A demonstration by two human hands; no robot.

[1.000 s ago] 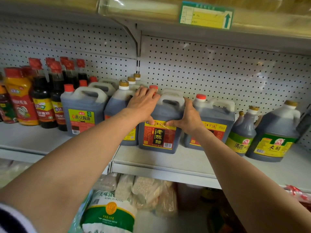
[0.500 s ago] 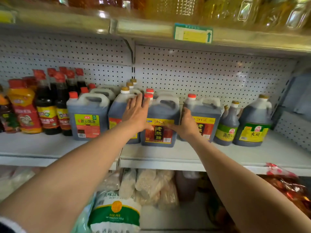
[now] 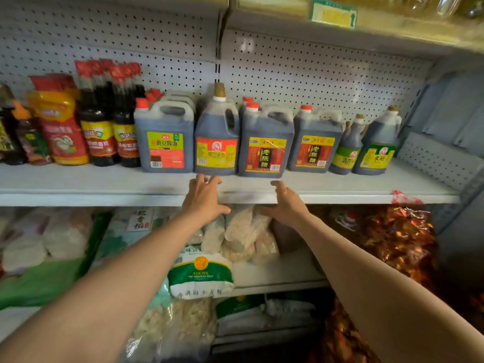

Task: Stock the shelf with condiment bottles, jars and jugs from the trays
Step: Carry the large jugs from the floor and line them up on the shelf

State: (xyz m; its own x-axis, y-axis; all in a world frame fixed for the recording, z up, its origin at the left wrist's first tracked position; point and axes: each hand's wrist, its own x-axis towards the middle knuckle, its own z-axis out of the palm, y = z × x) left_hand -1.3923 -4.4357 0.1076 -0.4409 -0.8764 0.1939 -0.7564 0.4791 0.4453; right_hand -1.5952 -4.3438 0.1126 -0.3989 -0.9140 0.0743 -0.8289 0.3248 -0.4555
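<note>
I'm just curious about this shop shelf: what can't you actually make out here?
- Jugs behind the front vinegar jug: hidden by it, head view.
- Price tag: print blurred.
- Top-shelf bottles: cut off by the upper edge.
- Trays: out of frame.
- Left hand, right hand: empty, motion-blurred.

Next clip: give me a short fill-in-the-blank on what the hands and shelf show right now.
1. Both hands, left hand and right hand, hold ____.
2. The vinegar jug above the hands has a ____ cap.
3. The tall bottles stand to the ____ of the jugs.

Missing: nothing; red; left
</note>
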